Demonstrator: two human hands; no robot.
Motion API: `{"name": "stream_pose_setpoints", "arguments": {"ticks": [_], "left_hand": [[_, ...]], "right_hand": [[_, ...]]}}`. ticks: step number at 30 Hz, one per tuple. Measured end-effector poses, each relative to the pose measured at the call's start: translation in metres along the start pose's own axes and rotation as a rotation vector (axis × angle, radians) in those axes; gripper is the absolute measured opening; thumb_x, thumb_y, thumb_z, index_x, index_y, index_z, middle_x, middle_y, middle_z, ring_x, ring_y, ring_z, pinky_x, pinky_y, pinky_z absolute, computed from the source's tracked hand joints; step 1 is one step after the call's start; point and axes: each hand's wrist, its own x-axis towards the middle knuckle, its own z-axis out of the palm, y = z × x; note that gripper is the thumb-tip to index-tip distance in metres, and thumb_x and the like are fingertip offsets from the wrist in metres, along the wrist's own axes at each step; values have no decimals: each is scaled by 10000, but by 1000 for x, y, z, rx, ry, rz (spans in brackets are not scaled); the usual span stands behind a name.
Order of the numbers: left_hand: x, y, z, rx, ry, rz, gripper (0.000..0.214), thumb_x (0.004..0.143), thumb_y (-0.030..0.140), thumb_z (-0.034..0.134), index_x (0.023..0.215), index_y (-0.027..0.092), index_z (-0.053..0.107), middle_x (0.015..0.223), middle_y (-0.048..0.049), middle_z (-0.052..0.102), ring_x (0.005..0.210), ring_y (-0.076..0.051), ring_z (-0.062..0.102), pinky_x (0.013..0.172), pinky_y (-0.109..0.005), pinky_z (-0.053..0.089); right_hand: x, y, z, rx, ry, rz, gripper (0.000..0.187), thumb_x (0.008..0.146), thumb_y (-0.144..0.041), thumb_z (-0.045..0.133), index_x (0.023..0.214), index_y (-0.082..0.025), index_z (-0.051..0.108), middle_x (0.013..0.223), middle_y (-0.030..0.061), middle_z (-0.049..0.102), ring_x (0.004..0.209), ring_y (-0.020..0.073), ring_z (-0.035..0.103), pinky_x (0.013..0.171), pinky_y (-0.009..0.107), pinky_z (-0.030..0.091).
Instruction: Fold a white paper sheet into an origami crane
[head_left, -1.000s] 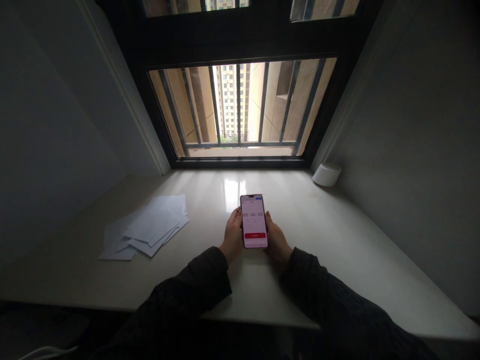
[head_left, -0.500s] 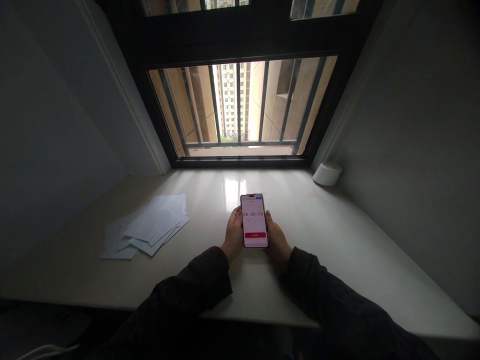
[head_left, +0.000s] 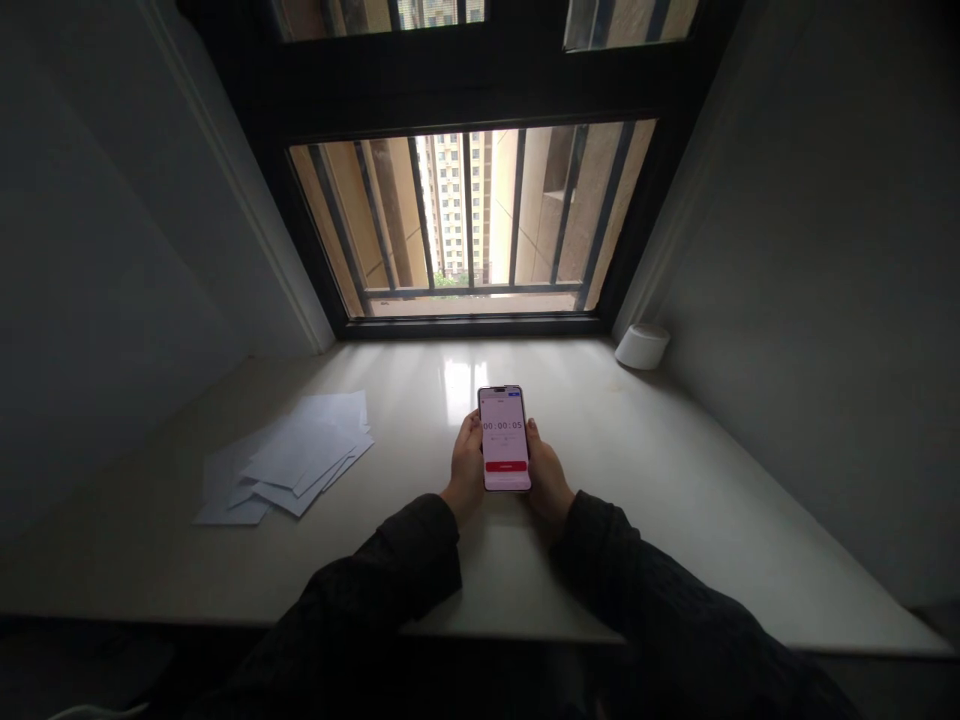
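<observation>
**Smartphone (head_left: 504, 412) held between the left hand (head_left: 468, 468) and the right hand (head_left: 550, 480) above a pale windowsill (head_left: 720, 530)**

At the far left of the frame, a grey wall (head_left: 90, 260) rose in shadow. Left of centre, several white paper sheets (head_left: 304, 445) lay loosely overlapped on the glossy sill, well apart from the hands. From the lower left, a dark left sleeve (head_left: 375, 565) reached inward to the left hand, which was clamped on the phone's left edge, its thumb alongside the screen. In the upper centre, a black window frame (head_left: 465, 85) enclosed a pane, beyond which stood vertical dark bars (head_left: 468, 210) and a tall building (head_left: 451, 190) with rows of small windows; a bright reflection fell on the sill below.

The smartphone occupied the centre of the frame, just below the middle, tall side upright and screen toward the viewer. Its display read 00:00:05, with a red button near the bottom; the smaller lettering was illegible. Whether its lower end touched the sill could not be told. The right hand was clamped on the opposite edge, thumb uppermost, and a dark right sleeve (head_left: 652, 580) ran from it toward the lower right. Farther right, a short white cylindrical object (head_left: 643, 348) sat on the sill near the shadowed right wall (head_left: 817, 270).
</observation>
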Motion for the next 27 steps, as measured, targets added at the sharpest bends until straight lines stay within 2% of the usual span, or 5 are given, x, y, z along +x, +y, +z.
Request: {"name": "stream_pose_setpoints", "arguments": {"ticks": [7,12,16,21,27], "left_hand": [[0,16,-11,191,-141,89,411,897,432,422,1263,263,505,1346,-81,509,1262,-210,441,1054,-390,294],[11,24,-18,343,-84,147,393,892,440,392,1116,198,605,1149,-110,642,1109,-235,565,1001,-416,352],[17,41,-35,808,-129,334,297,850,396,496,1046,234,650,1120,-81,655,1077,-247,571,991,-394,368],[11,75,-113,1624,168,336,426,839,329,522,1234,173,555,1320,-136,524,1226,-297,452,1057,-436,266],[0,94,-221,1940,502,92,677,863,497,412,1377,58,368,1465,-196,305,1357,-367,232,1066,-498,206]], "right_hand": [[-6,-49,-74,-287,184,-198,645,834,-677,332,991,-139,651,841,108,712,707,232,658,619,327,496],[-19,-70,-184,-1269,737,-351,484,907,-487,372,1244,-204,574,862,166,699,759,290,647,668,377,446],[-19,-57,-227,-1741,806,-233,465,928,-418,344,1291,-198,535,740,205,657,652,307,640,583,386,410],[-8,-37,-241,-1731,686,-84,485,903,-457,359,1303,-232,515,734,217,642,636,325,630,572,424,366],[12,-16,-277,-1642,641,63,643,863,-555,191,1333,-220,475,909,333,602,696,378,624,570,497,311]]}}
